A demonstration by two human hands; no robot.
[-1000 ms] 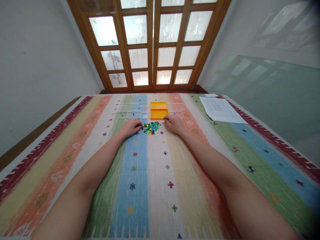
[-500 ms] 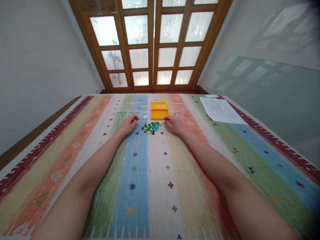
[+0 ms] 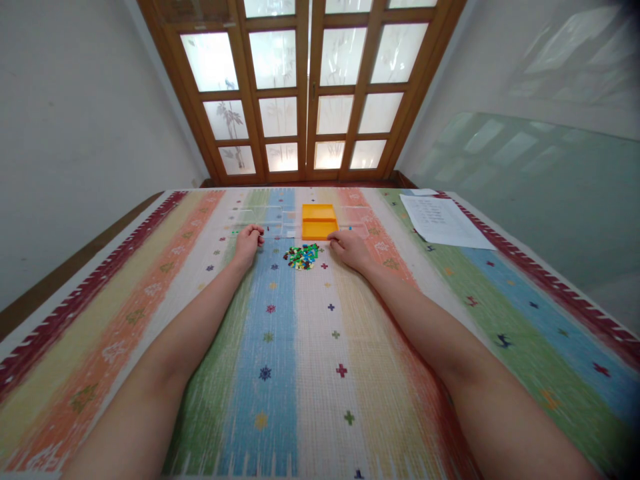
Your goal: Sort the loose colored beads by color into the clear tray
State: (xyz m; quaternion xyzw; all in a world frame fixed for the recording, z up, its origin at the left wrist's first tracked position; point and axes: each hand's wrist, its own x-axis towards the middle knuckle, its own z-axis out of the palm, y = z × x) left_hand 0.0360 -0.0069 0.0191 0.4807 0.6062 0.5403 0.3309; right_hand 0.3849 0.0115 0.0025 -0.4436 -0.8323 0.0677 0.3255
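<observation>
My left hand (image 3: 249, 245) is closed at the front edge of a clear plastic box (image 3: 250, 211) with its lid up. A small dark piece shows at its fingertips, too tiny to make out well. Just right of those fingers, a dark speck lies in the clear box. My right hand (image 3: 350, 249) rests on the cloth, fingers curled together by the front right corner of an open orange box (image 3: 320, 231); what it holds, if anything, is hidden. Between the hands lies a pile of small coloured building bricks (image 3: 301, 257), green, blue, yellow, white and dark.
Another clear box (image 3: 361, 223) stands right of the orange one, a blue piece inside. Green pieces (image 3: 235, 232) lie in the left clear box. Printed paper sheets (image 3: 445, 220) rest at the far right of the striped tablecloth (image 3: 320, 373). Wooden glazed doors (image 3: 307, 100) stand beyond.
My left hand has moved left, away from the pile and along the clear box's front. A dark speck now shows in that box. My right hand has stayed put.
</observation>
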